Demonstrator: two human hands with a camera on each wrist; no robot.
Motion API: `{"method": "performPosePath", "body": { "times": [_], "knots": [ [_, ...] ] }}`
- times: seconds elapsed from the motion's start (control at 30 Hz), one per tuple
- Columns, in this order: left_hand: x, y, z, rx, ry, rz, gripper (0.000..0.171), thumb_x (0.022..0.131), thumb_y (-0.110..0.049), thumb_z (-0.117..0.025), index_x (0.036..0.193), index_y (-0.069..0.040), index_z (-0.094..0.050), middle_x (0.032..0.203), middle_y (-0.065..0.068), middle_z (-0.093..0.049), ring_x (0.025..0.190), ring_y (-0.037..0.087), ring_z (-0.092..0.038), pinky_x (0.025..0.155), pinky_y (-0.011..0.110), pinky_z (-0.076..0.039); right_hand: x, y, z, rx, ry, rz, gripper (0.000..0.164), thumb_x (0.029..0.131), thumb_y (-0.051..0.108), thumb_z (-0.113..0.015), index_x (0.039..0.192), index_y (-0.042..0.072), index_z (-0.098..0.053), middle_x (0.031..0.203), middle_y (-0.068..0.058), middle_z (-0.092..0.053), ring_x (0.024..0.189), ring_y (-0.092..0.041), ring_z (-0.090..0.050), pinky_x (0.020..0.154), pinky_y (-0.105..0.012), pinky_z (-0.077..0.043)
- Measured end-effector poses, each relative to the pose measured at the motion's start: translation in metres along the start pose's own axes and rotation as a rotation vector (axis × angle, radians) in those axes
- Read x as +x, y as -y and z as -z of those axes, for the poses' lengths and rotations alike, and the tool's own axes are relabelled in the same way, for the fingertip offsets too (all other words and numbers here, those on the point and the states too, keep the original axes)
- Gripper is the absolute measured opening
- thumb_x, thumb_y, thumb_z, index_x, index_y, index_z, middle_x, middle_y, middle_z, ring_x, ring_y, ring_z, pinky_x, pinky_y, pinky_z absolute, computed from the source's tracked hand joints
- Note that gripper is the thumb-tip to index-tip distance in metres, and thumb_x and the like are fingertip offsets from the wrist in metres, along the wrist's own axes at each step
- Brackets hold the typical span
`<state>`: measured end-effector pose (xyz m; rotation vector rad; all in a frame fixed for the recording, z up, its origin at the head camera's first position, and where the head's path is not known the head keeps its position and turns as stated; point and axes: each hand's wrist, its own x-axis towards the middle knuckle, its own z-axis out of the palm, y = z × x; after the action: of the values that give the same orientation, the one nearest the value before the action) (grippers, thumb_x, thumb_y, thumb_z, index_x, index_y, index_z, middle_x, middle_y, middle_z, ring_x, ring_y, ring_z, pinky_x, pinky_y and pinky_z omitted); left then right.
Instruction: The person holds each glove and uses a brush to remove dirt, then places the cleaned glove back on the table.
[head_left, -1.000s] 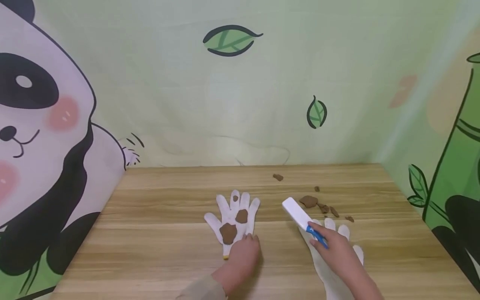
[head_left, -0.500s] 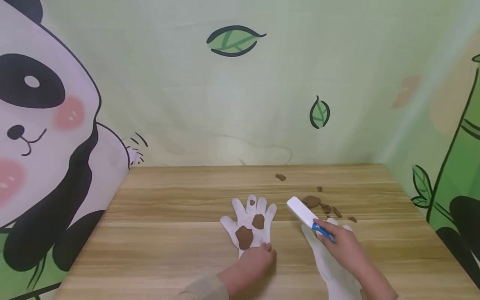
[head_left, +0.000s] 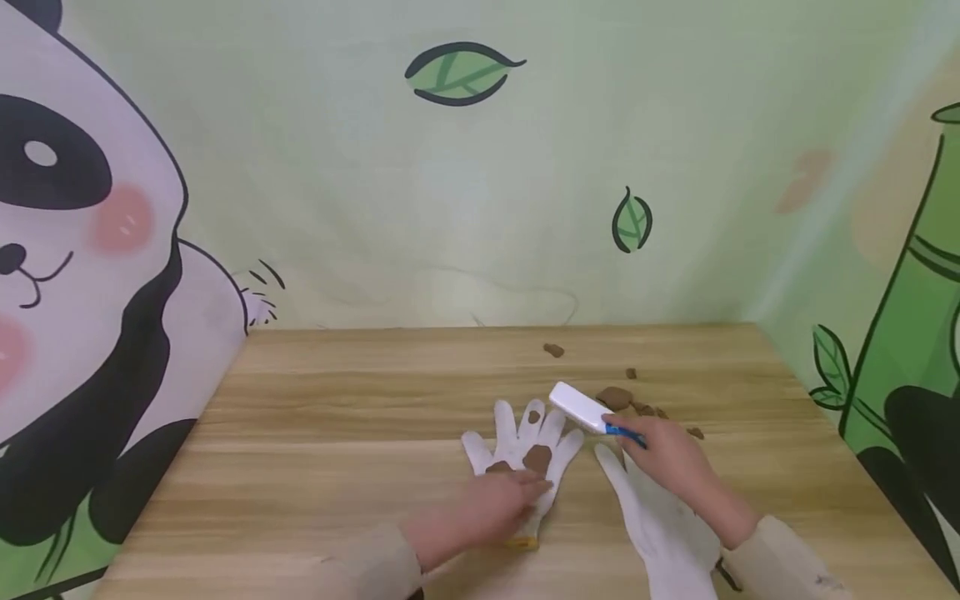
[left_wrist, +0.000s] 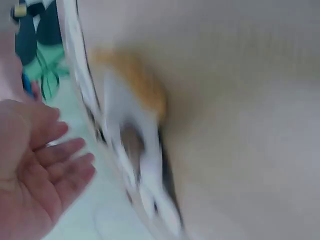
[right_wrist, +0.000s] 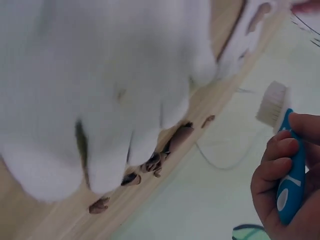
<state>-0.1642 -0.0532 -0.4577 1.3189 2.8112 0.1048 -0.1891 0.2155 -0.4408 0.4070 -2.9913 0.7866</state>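
Note:
A white work glove (head_left: 516, 454) with brown patches (head_left: 537, 459) lies flat on the table, fingers pointing away and yellow cuff edge nearest me. Over its palm, my left hand (head_left: 495, 508) reaches across with extended fingers, partly hiding one patch; the left wrist view shows that hand's fingers (left_wrist: 65, 155) loosely straight, nothing in them. My right hand (head_left: 667, 462) grips the blue handle of a small brush (head_left: 581, 408), whose white head is close to the glove's fingertips. In the right wrist view its bristles (right_wrist: 270, 112) show. Below my right forearm lies a second white glove (head_left: 660, 533).
Several brown flakes (head_left: 615, 397) are scattered behind the second glove, with another piece (head_left: 553, 350) near the back of the wooden table (head_left: 337, 458). A wall cloth (head_left: 360, 183) printed with a panda and leaves stands behind the table.
The patched glove has shifted right, nearer the brush. My left hand has let go of the glove's lower edge and moved over its palm. The brush has turned flatter, its head closer to the glove.

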Motion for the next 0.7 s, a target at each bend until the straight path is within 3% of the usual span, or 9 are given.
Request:
{"method": "performPosePath", "body": {
  "times": [0.03,0.13,0.27,0.4,0.53,0.6,0.7],
  "knots": [
    [0.004,0.008,0.003,0.029,0.019,0.045,0.035,0.098,-0.015,-0.065,0.133,-0.013,-0.067,0.137,0.002,-0.069,0.122,0.014,-0.068,0.092,0.021,-0.058,0.006,-0.001,-0.001,-0.021,0.003,0.022,0.034,0.095,0.011,-0.068,0.129,0.009,-0.072,0.097,-0.019,-0.076,0.053,-0.01,-0.038,0.049,-0.024,-0.034],
    [0.017,0.032,0.004,0.072,0.098,0.144,0.038,0.099,-0.01,-0.062,0.136,-0.012,-0.065,0.144,0.003,-0.064,0.13,0.018,-0.064,0.1,0.026,-0.057,0.02,-0.003,-0.007,-0.09,0.024,0.077,0.032,0.096,0.012,-0.068,0.127,0.014,-0.074,0.09,-0.013,-0.075,0.052,-0.008,-0.033,0.049,-0.023,-0.03],
    [0.031,0.05,-0.006,-0.018,0.164,0.175,0.042,0.098,-0.002,-0.059,0.139,-0.01,-0.063,0.147,0.004,-0.062,0.131,0.02,-0.063,0.105,0.028,-0.054,0.029,-0.001,-0.02,-0.114,0.057,0.08,0.031,0.096,0.013,-0.067,0.126,0.016,-0.074,0.102,-0.015,-0.077,0.05,-0.009,-0.036,0.047,-0.024,-0.031],
    [0.04,0.055,-0.017,-0.053,0.163,0.175,0.039,0.1,-0.003,-0.058,0.137,-0.012,-0.064,0.142,0.002,-0.066,0.126,0.019,-0.066,0.103,0.028,-0.055,0.03,0.003,-0.028,-0.119,0.073,0.088,0.031,0.096,0.014,-0.068,0.126,0.019,-0.075,0.114,-0.014,-0.077,0.052,-0.01,-0.043,0.047,-0.025,-0.033],
    [0.045,0.056,-0.018,-0.058,0.175,0.2,0.035,0.102,-0.008,-0.059,0.135,-0.015,-0.067,0.135,0.0,-0.07,0.117,0.017,-0.07,0.098,0.028,-0.056,0.032,-0.001,-0.03,-0.204,0.082,0.178,0.029,0.095,0.014,-0.07,0.122,0.02,-0.077,0.117,-0.01,-0.078,0.058,-0.009,-0.052,0.047,-0.023,-0.035],
    [0.046,0.056,-0.017,-0.05,0.183,0.204,0.036,0.1,-0.007,-0.06,0.134,-0.016,-0.069,0.136,-0.002,-0.07,0.117,0.016,-0.07,0.098,0.027,-0.056,0.034,-0.006,-0.028,-0.271,0.048,0.195,0.03,0.093,0.01,-0.069,0.12,0.019,-0.078,0.112,-0.011,-0.079,0.056,-0.009,-0.048,0.046,-0.022,-0.033],
    [0.047,0.056,-0.015,-0.021,0.183,0.198,0.042,0.095,-0.002,-0.063,0.133,-0.017,-0.069,0.14,-0.003,-0.068,0.121,0.017,-0.069,0.1,0.025,-0.055,0.039,-0.011,-0.023,-0.338,-0.063,0.153,0.032,0.091,0.005,-0.068,0.119,0.017,-0.078,0.105,-0.011,-0.078,0.054,-0.011,-0.04,0.045,-0.024,-0.03]
  ]
}}
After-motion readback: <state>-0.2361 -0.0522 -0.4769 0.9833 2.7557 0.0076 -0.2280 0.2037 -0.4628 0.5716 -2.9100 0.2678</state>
